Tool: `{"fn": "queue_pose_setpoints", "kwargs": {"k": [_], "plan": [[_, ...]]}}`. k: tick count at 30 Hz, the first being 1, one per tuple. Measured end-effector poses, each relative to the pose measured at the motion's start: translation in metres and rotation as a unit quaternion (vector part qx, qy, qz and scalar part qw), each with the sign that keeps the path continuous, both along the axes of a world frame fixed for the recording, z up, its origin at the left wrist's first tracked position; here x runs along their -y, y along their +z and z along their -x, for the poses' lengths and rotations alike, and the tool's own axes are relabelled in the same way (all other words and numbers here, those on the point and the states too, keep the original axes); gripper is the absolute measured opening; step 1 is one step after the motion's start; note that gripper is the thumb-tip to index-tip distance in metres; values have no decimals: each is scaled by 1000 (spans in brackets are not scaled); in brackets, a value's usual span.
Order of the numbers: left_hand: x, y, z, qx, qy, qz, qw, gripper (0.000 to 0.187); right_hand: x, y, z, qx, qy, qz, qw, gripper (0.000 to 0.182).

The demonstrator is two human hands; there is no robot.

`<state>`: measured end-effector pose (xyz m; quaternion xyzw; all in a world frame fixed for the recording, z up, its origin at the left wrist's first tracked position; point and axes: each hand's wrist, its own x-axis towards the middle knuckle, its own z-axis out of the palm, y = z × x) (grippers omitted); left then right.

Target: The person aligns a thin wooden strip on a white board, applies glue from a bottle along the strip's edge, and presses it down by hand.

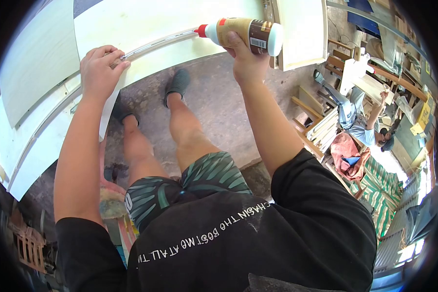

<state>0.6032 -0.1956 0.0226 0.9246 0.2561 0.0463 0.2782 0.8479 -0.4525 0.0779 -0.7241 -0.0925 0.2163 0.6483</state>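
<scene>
My right hand point(248, 56) is wrapped round a glue bottle point(238, 35) with a brown and tan label. The bottle lies almost level, its red tip point(199, 31) pointing left at a narrow strip point(155, 45). A thin whitish line runs along this strip, on a pale board point(131, 24). At the strip's left end, my left hand point(104, 68) has thumb and fingers pinched on it; the fingers partly hide that end. Farther left, a greyish panel point(39, 63) lies beside another long, thin strip point(46, 119).
A pale wooden frame point(304, 34) stands right of the bottle. My feet in dark clogs are on the concrete floor point(214, 102) below the board's edge. At the right, another person point(360, 121) in a cap is among wood pieces, a red cloth point(348, 155) and a striped tarp point(382, 185).
</scene>
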Motion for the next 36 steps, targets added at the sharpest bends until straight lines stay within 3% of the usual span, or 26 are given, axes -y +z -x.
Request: {"fn": "queue_pose_setpoints", "kwargs": {"k": [11,13,14,19,21,23,26,30,36], "plan": [[-1,-5,-1,-20,-14,-19,1000,27,-59,-1,97,-17,-1,8,1000,54],[0,-4,-3,-25,-8,-3,1000,27,-65,10,111,-17,53,115,992,57],[2,-5,-5,-15,-10,-9,1000,27,-66,9,114,-4,99,148,984,70],[2,-4,-2,23,-10,-21,999,28,-54,7,119,-15,15,65,998,64],[1,-6,0,23,-16,-13,1000,31,-41,-6,112,-113,-36,-61,991,62],[-1,-3,1,32,-16,-4,999,37,-34,16,101,-177,-94,-65,978,61],[1,11,11,68,22,-69,995,48,-7,10,80,-190,-73,-70,977,60],[-7,22,64,99,110,-94,984,51,-1,14,74,-184,-43,-63,980,56],[29,30,179,-2,178,-93,980,39,-29,2,111,-168,58,-28,984,53]]}}
